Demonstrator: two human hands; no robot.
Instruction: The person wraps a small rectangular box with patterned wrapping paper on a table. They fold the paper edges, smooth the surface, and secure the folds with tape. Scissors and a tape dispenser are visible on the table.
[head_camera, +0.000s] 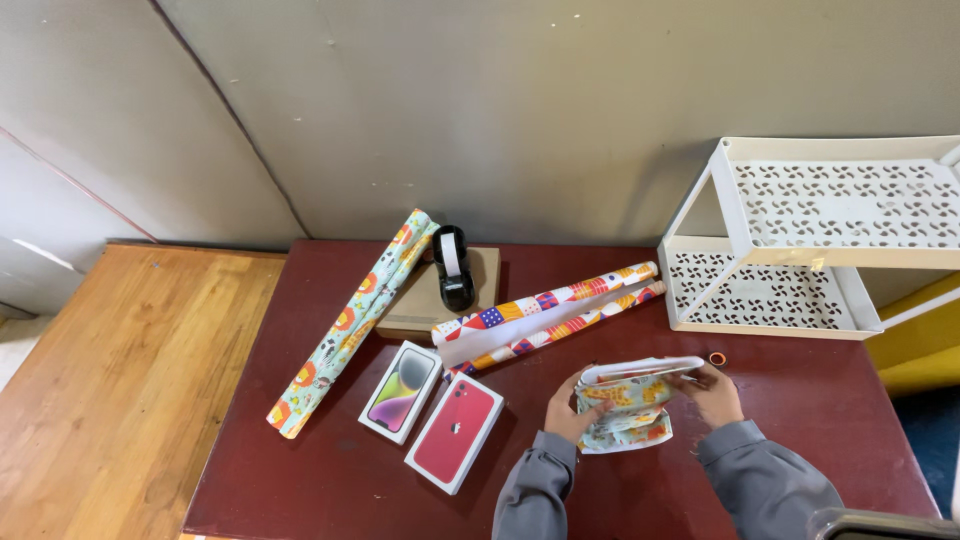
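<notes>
Starting at the left, a bare wooden table butts against a dark red table. A long roll of pale blue wrapping paper with orange and red shapes lies slanted across the red table's left part. Just right of its upper end, a black tape dispenser stands on a flat brown cardboard piece. Below these lie two phone boxes side by side: a white box with a purple phone pictured on it, and a red box touching its right edge. Right of the dispenser, a second roll with a red, blue and yellow pattern lies partly unrolled, its white inner side showing.

Near the front edge, both hands, in grey sleeves, hold a small parcel partly wrapped in pale blue patterned paper, just above the table. The left hand grips its left end, fingers curled and pressed together against the paper. The right hand pinches the parcel's right end between thumb and fingers. A small orange ring lies just beyond the right hand. At the far right stands a white two-tier rack with patterned cut-outs.
</notes>
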